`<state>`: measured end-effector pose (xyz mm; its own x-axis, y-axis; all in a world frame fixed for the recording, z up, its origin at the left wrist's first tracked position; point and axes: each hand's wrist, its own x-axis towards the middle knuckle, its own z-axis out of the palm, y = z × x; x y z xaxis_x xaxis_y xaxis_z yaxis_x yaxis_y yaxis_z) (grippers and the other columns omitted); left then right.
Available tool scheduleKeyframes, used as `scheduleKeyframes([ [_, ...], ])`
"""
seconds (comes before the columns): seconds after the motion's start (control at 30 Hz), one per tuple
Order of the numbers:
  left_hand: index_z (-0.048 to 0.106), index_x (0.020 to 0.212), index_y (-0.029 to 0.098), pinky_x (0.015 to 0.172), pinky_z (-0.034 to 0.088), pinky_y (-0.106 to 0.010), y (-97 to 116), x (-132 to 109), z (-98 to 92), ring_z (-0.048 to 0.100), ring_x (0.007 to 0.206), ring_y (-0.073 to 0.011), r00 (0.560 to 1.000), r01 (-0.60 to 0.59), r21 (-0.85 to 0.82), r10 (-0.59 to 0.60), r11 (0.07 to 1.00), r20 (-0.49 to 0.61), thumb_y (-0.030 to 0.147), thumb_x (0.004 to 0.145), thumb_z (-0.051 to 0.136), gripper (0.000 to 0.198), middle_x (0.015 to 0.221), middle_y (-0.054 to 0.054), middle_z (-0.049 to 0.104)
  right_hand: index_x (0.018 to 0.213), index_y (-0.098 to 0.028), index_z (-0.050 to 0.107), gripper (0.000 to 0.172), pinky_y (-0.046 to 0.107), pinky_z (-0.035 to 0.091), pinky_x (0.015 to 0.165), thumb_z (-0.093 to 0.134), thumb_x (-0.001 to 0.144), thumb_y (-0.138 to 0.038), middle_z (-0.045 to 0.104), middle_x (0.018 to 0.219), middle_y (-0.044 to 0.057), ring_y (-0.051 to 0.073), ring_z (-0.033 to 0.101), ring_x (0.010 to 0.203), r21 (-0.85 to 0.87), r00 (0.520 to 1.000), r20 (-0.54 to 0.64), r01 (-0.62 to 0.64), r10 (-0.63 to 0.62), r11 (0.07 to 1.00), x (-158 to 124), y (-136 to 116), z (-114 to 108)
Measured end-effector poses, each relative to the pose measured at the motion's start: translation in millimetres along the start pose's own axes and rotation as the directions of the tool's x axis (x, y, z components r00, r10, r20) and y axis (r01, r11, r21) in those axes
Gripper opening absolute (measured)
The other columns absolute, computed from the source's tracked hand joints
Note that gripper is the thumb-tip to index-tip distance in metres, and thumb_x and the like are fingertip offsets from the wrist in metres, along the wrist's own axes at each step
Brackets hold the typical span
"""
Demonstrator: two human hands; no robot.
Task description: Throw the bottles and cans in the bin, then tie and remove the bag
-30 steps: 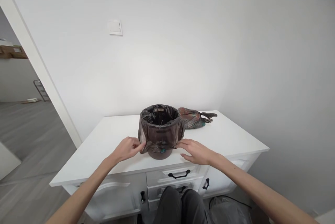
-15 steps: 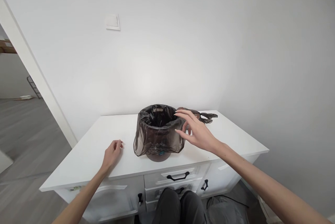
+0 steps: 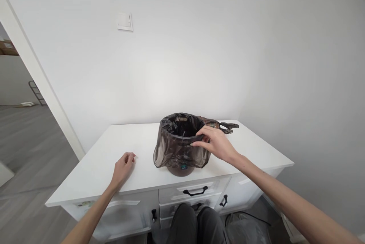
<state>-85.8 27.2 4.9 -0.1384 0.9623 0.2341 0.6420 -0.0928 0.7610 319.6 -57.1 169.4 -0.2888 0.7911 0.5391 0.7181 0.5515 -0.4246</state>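
A trash can (image 3: pixel 181 171) stands upright on the white cabinet top, lined with a dark translucent garbage bag (image 3: pixel 176 152) folded down over its rim. My right hand (image 3: pixel 215 143) pinches the can's right rim through the bag, fingers inside and thumb outside. Most of the can's body is covered by the bag's hanging skirt; only its brown base shows. My left hand (image 3: pixel 124 166) rests on the cabinet top, left of the can, its fingers loosely curled with nothing visible in them. Behind the can at right lies a tied dark plastic bag (image 3: pixel 228 127), partly hidden.
The white cabinet (image 3: pixel 94 160) has black handles (image 3: pixel 195 191) on its front and stands against a wall with a light switch (image 3: pixel 124 21). My knees (image 3: pixel 196 223) are close to the drawers. A clear plastic bag (image 3: pixel 246 230) lies on the floor at right. A doorway opens at left.
My right hand has closed from an open curve onto the lined rim. The trash can has shifted slightly to the right. My left hand stays in its place.
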Motion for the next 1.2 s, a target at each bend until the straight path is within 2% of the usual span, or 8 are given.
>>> scheduleKeyframes([
  [0.1, 0.065, 0.089, 0.023, 0.078, 0.044, -0.031, -4.5, 0.7, 1.3, 0.062, 0.078, -0.0213, 1.000, -0.008, 0.014, 0.008, 1.000, 0.003, 0.055, 0.096, 0.044, 0.040, 0.082, -0.001, 0.071, 0.089, -0.025, 0.071, 0.048, 0.035, 0.053, 0.067, 0.061, 0.092, -0.072, 0.070, 0.086, 0.005, 0.021, 0.065, 0.066, 0.002, 0.998, -0.058, -0.028, 0.028, 1.000, -17.5, 1.4, -22.9],
  [0.23, 0.064, 0.087, 0.023, 0.074, 0.043, -0.031, -6.6, 1.5, 2.0, 0.060, 0.075, -0.0206, 1.000, -0.007, 0.037, 0.006, 0.999, 0.010, 0.056, 0.096, 0.044, 0.040, 0.084, 0.000, 0.071, 0.090, -0.026, 0.073, 0.057, 0.036, 0.054, 0.063, 0.059, 0.087, -0.081, 0.071, 0.083, 0.007, 0.022, 0.065, 0.063, -0.074, 0.983, -0.154, -0.117, 0.105, 0.990, -44.6, 19.4, -55.7],
  [0.43, 0.062, 0.083, 0.023, 0.075, 0.043, -0.030, -1.3, 0.4, 0.2, 0.061, 0.077, -0.0202, 1.000, -0.005, 0.063, 0.004, 0.998, 0.008, 0.055, 0.096, 0.045, 0.038, 0.090, -0.001, 0.073, 0.090, -0.024, 0.074, 0.070, 0.038, 0.053, 0.062, 0.053, 0.081, -0.091, 0.073, 0.082, 0.009, 0.025, 0.067, 0.066, -0.207, 0.932, -0.305, -0.265, 0.195, 0.942, -77.8, 65.7, -95.4],
  [0.6, 0.061, 0.081, 0.023, 0.075, 0.043, -0.031, 0.3, 1.8, 0.6, 0.062, 0.076, -0.0200, 1.000, -0.012, 0.084, 0.011, 0.996, 0.008, 0.056, 0.095, 0.043, 0.041, 0.095, -0.002, 0.075, 0.091, -0.022, 0.074, 0.079, 0.038, 0.049, 0.060, 0.050, 0.077, -0.096, 0.073, 0.080, 0.010, 0.027, 0.066, 0.066, -0.297, 0.898, -0.363, -0.366, 0.251, 0.882, -95.2, 109.9, -113.7],
  [0.77, 0.064, 0.082, 0.023, 0.071, 0.043, -0.030, 0.3, 3.1, 1.7, 0.061, 0.073, -0.0202, 1.000, -0.021, 0.096, 0.021, 0.995, -0.006, 0.060, 0.093, 0.043, 0.044, 0.084, -0.002, 0.073, 0.096, -0.018, 0.075, 0.084, 0.036, 0.046, 0.059, 0.048, 0.077, -0.096, 0.074, 0.085, 0.012, 0.026, 0.067, 0.068, -0.334, 0.872, -0.374, -0.445, 0.316, 0.831, -109.0, 148.7, -116.8],
  [0.93, 0.065, 0.084, 0.023, 0.074, 0.043, -0.030, -0.7, 3.7, 2.8, 0.062, 0.076, -0.0206, 1.000, 0.013, 0.065, -0.013, 0.998, -0.014, 0.059, 0.093, 0.044, 0.043, 0.084, -0.002, 0.072, 0.098, -0.018, 0.074, 0.086, 0.036, 0.046, 0.059, 0.044, 0.080, -0.096, 0.074, 0.090, 0.012, 0.026, 0.067, 0.070, -0.361, 0.861, -0.385, -0.473, 0.333, 0.804, -116.4, 168.2, -109.1],
  [1.07, 0.065, 0.087, 0.023, 0.075, 0.042, -0.030, 3.5, 2.5, 3.1, 0.062, 0.078, -0.0205, 0.999, 0.035, 0.057, -0.034, 0.998, -0.011, 0.058, 0.092, 0.044, 0.041, 0.083, -0.001, 0.071, 0.103, -0.018, 0.072, 0.076, 0.035, 0.047, 0.059, 0.046, 0.088, -0.088, 0.073, 0.094, 0.012, 0.025, 0.067, 0.070, -0.411, 0.872, -0.389, -0.454, 0.298, 0.791, -117.1, 165.3, -105.2],
  [1.2, 0.065, 0.084, 0.024, 0.071, 0.042, -0.029, 13.3, -1.3, 1.8, 0.061, 0.076, -0.0200, 0.997, 0.064, 0.044, -0.063, 0.997, -0.035, 0.058, 0.090, 0.046, 0.040, 0.084, -0.001, 0.071, 0.137, -0.020, 0.060, 0.066, 0.034, 0.047, 0.053, 0.056, 0.093, -0.070, 0.066, 0.125, 0.018, 0.021, 0.067, 0.068, -0.437, 0.863, -0.439, -0.449, 0.251, 0.779, -124.7, 143.6, -78.2],
])
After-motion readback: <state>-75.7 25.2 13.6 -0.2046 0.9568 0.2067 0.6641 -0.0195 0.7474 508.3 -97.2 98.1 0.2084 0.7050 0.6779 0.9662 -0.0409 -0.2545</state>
